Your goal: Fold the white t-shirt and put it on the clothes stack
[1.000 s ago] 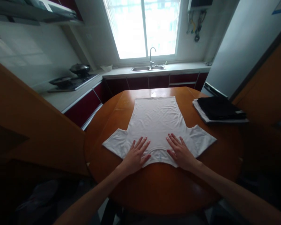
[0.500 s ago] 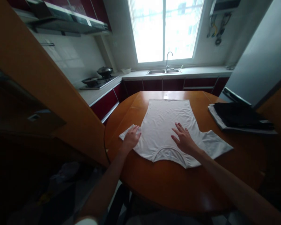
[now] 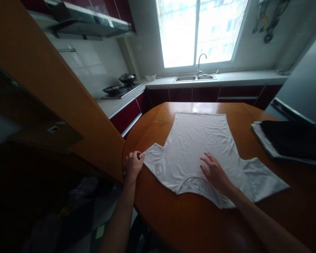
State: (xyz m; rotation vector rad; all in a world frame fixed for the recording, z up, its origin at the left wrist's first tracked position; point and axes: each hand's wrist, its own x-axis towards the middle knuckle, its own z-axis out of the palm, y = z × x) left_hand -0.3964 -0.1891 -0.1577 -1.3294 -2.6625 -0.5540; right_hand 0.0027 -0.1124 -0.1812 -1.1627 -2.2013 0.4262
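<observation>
A white T-shirt lies spread flat on a round orange wooden table, its collar toward me and its hem toward the window. My left hand is at the table's left edge, fingers pinched on the tip of the shirt's left sleeve. My right hand lies flat and open on the shirt just above the collar, fingers pointing left and away from me.
A stack of folded clothes, black on top of white, sits at the table's right side. An orange wooden panel stands close on the left. Behind are a counter with a sink, a stove with pans and a bright window.
My left hand slid left off the shirt's body to the sleeve tip and closed on it. My right hand stayed flat near the collar. The view swung left.
</observation>
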